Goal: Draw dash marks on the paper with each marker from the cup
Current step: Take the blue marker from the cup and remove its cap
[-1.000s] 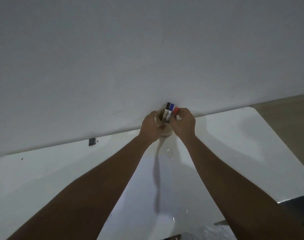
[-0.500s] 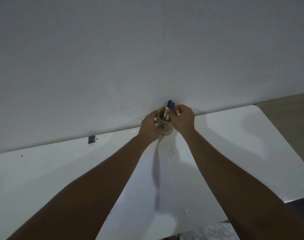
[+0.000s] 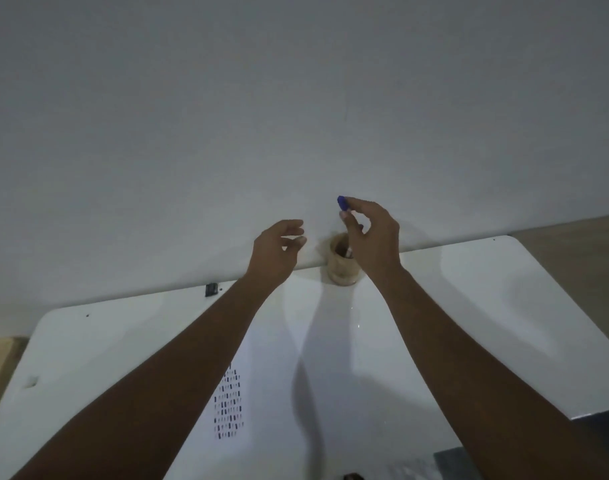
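Note:
A tan cup (image 3: 341, 271) stands at the far edge of the white table (image 3: 486, 306), against the wall. My right hand (image 3: 372, 237) is raised just above and in front of the cup, shut on a blue-capped marker (image 3: 342, 202) whose cap pokes up past my fingertips; most of its barrel is hidden by my fingers. My left hand (image 3: 278, 247) hovers left of the cup, apart from it, fingers spread and holding nothing. A white paper (image 3: 261, 393) lies in the middle of the table with rows of small dark dash marks (image 3: 229, 407) partly covered by my left forearm.
A small black object (image 3: 211, 289) sits at the table's far edge on the left. A grey wall rises directly behind the table. Wooden floor shows at the far right and left. A dark item (image 3: 452, 462) lies at the near right edge.
My left hand has let go of the cup and moved left. My right hand has lifted with the blue-capped marker. The view has tilted down, revealing the paper's dash marks.

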